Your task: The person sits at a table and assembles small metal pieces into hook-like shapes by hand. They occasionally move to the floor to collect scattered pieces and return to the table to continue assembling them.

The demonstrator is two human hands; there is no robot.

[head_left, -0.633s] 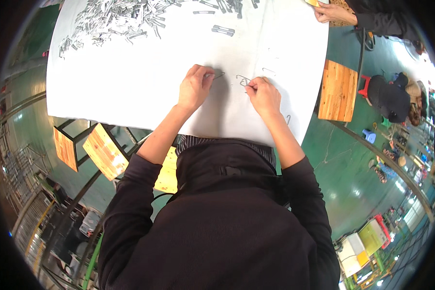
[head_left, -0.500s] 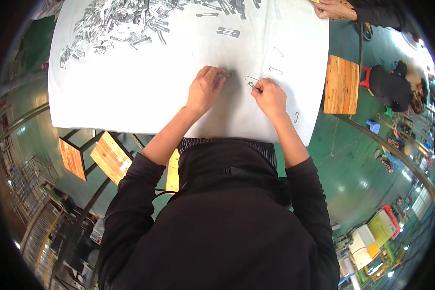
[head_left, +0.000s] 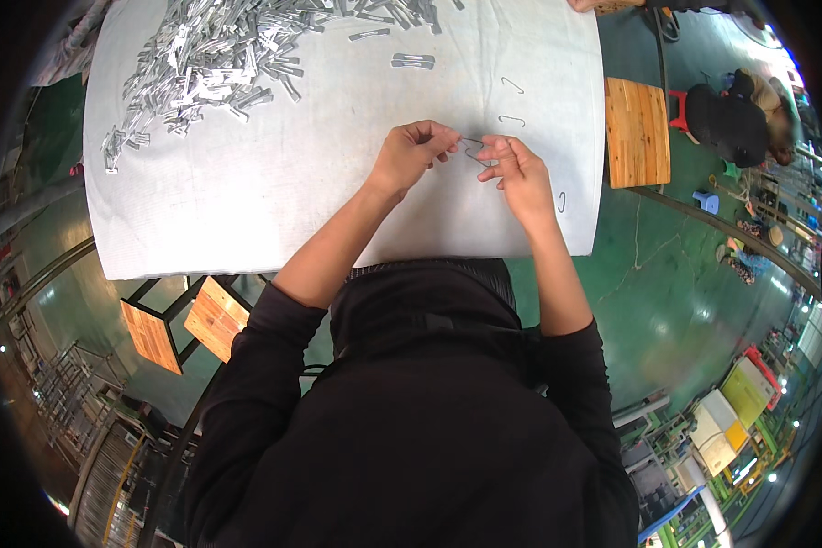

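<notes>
Above the white-covered table, a thin bent wire hook (head_left: 471, 140) spans the gap between my hands. My left hand (head_left: 414, 157) pinches its left end between thumb and forefinger. At its other end, my right hand (head_left: 518, 172) closes thumb and forefinger on the wire, the remaining fingers loosely curled. A second bent wire (head_left: 477, 159) shows just under the right fingertips; whether it is held or lies on the cloth I cannot tell. To the right rest more wire hooks: one far (head_left: 512, 86), one nearer (head_left: 511, 120), and one beside my right wrist (head_left: 562, 202).
A large heap of flat silvery metal clips (head_left: 219, 64) covers the table's far left. Two clips lie side by side (head_left: 413, 61) at the far middle. Another person's hand (head_left: 594, 4) touches the far right corner. A wooden stool (head_left: 637, 132) stands off the right edge.
My hands have come together, the left moving right, and a wire hook now stretches between them. The view has shifted slightly. The other person's hand has moved mostly out of view.
</notes>
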